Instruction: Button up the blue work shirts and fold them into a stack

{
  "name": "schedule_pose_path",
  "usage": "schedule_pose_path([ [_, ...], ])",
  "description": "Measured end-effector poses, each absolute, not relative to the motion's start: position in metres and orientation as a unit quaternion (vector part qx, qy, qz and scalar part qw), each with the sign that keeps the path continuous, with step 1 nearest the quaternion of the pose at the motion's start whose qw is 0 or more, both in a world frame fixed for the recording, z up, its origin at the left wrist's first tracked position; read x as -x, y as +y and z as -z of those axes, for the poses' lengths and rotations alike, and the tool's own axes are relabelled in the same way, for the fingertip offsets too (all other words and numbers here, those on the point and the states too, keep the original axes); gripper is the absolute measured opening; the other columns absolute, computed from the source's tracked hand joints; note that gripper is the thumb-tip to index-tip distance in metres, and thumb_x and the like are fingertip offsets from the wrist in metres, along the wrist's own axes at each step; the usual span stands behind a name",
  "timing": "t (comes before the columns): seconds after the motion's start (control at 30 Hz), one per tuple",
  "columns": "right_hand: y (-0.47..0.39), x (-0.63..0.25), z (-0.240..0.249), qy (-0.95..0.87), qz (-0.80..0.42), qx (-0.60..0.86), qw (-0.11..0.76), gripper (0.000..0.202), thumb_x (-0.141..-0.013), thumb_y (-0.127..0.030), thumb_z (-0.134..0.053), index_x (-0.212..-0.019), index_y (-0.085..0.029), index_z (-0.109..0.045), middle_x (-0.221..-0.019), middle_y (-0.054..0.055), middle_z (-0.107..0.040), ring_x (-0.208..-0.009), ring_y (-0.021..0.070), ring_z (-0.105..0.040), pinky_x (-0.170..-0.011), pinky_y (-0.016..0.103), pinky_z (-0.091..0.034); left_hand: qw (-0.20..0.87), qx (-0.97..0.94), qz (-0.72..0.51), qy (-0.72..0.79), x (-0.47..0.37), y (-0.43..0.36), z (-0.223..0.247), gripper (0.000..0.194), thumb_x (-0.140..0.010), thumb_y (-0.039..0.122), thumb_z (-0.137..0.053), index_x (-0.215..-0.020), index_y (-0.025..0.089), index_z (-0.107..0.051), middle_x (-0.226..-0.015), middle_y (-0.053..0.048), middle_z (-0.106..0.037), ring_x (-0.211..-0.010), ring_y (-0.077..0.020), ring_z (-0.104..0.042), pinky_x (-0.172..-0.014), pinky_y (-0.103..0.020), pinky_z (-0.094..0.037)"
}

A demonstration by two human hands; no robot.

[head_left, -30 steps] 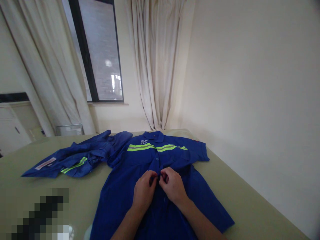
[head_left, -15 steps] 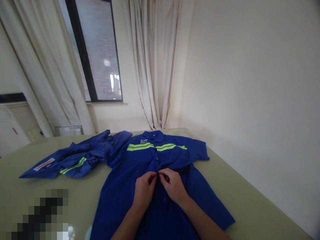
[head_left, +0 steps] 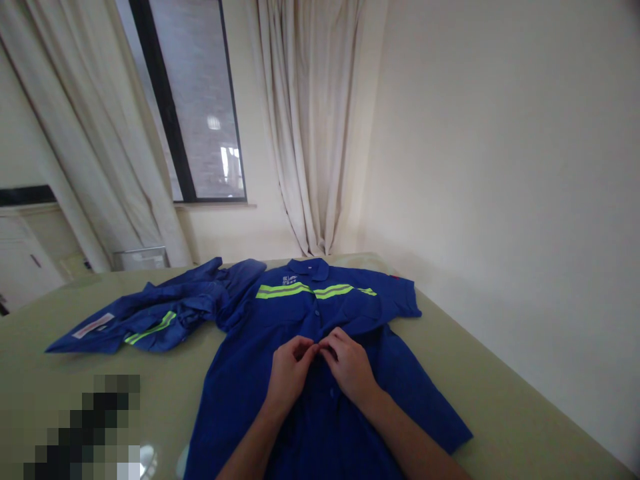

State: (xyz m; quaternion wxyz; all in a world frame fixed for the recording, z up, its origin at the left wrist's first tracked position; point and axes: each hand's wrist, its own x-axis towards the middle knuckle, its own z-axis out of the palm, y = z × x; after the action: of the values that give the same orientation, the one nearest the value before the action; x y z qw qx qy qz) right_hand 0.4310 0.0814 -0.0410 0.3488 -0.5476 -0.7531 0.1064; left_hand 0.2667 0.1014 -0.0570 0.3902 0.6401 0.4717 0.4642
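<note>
A blue short-sleeved shirt point(head_left: 240, 393) with yellow-green and grey reflective stripes lies spread on the table, collar at the far end. Over its front placket, below the chest stripe, my left hand point(head_left: 290, 373) and my right hand point(head_left: 349, 367) meet with fingertips almost touching. Both hands pinch the shirt's front edge. Whatever button lies between the fingertips is hidden. One button point(head_left: 317, 312) shows above the hands, and another point(head_left: 332, 393) is visible below them.
Left of the shirt lies a crumpled blue garment point(head_left: 195, 300) with a reflective stripe and a white label. The pale green table point(head_left: 505, 407) meets a wall on the right. Curtains point(head_left: 315, 133) and a window stand behind. A pixelated dark patch covers the lower left.
Both hands have shifted slightly, and the pinched cloth between them is raised a little. The view has moved slightly, and the button below the hands shows more clearly.
</note>
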Motion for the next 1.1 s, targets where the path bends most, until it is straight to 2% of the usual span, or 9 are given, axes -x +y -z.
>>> schedule_pose_path([
  [0.17,0.081,-0.43,0.042,-0.756,-0.1,0.546,0.346,0.019,-0.098,-0.02,-0.054,-0.097,-0.026,-0.072,-0.099,0.002,-0.067,-0.085,0.016,-0.067,-0.078,0.024,-0.049,0.402,-0.635,-0.475,0.458,-0.267,0.103,0.06,0.028,-0.085,0.047,-0.065,-0.088,0.019,-0.071,-0.084,-0.005,-0.078,-0.078,-0.0214,-0.072,-0.071,-0.029,-0.054],
  [0.5,0.077,-0.425,0.036,-0.748,-0.085,0.558,0.349,0.016,-0.099,-0.021,-0.055,-0.096,-0.025,-0.07,-0.099,0.002,-0.067,-0.085,0.016,-0.067,-0.078,0.024,-0.048,0.445,-0.593,-0.48,0.468,-0.268,0.109,0.067,0.036,-0.082,0.051,-0.065,-0.093,0.017,-0.069,-0.082,-0.006,-0.075,-0.074,-0.0203,-0.07,-0.066,-0.029,-0.054],
  [0.7,0.081,-0.427,0.039,-0.727,-0.082,0.571,0.372,0.015,-0.092,-0.015,-0.06,-0.097,-0.024,-0.071,-0.098,0.002,-0.067,-0.082,0.0158,-0.066,-0.074,0.024,-0.048,0.454,-0.577,-0.492,0.468,-0.27,0.109,0.068,0.045,-0.077,0.059,-0.069,-0.092,0.016,-0.069,-0.083,-0.006,-0.076,-0.075,-0.0216,-0.072,-0.066,-0.03,-0.056],
  [0.83,0.086,-0.432,0.038,-0.727,-0.13,0.533,0.414,0.012,-0.088,-0.013,-0.063,-0.085,-0.023,-0.07,-0.085,-0.001,-0.064,-0.071,0.0133,-0.06,-0.067,0.023,-0.045,0.44,-0.594,-0.491,0.46,-0.27,0.108,0.067,0.039,-0.079,0.053,-0.069,-0.093,0.018,-0.068,-0.084,-0.005,-0.075,-0.075,-0.0206,-0.071,-0.066,-0.03,-0.055],
  [0.97,0.092,-0.432,0.038,-0.684,-0.214,0.524,0.46,0.005,-0.084,-0.02,-0.067,-0.08,-0.02,-0.07,-0.076,-0.001,-0.062,-0.063,0.0125,-0.054,-0.061,0.023,-0.043,0.41,-0.617,-0.487,0.463,-0.269,0.105,0.064,0.026,-0.083,0.044,-0.065,-0.093,0.02,-0.066,-0.086,-0.004,-0.073,-0.079,-0.0211,-0.069,-0.071,-0.031,-0.053],
  [1.1,0.101,-0.432,0.045,-0.604,-0.363,0.528,0.473,0.01,-0.079,-0.027,-0.071,-0.077,-0.017,-0.072,-0.065,-0.002,-0.062,-0.06,0.0129,-0.054,-0.058,0.023,-0.04,0.283,-0.7,-0.439,0.487,-0.271,0.094,0.055,0.015,-0.092,0.029,-0.053,-0.102,0.024,-0.063,-0.09,-0.002,-0.071,-0.084,-0.0208,-0.068,-0.076,-0.032,-0.05],
])
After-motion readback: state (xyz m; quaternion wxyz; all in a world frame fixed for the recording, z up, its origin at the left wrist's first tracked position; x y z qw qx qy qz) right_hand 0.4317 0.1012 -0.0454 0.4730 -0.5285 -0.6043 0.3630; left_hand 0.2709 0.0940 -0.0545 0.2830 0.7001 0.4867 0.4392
